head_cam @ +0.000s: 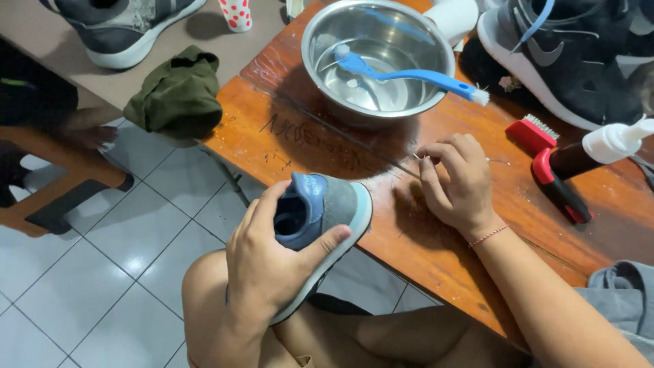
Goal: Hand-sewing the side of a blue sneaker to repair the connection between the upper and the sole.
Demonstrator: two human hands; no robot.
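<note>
My left hand grips a small blue and grey sneaker by its heel, holding it over my knee at the edge of the wooden table. My right hand rests on the tabletop with its fingers pinched on a thin, small pale thing that I cannot make out clearly. Behind it stands a steel bowl with a blue toothbrush lying across its rim.
A red and black brush and a dark bottle with a white cap lie at the right. Dark sneakers sit at the far right. A green cloth and a grey shoe lie at upper left. A grey cloth lies at lower right. White tiled floor is below.
</note>
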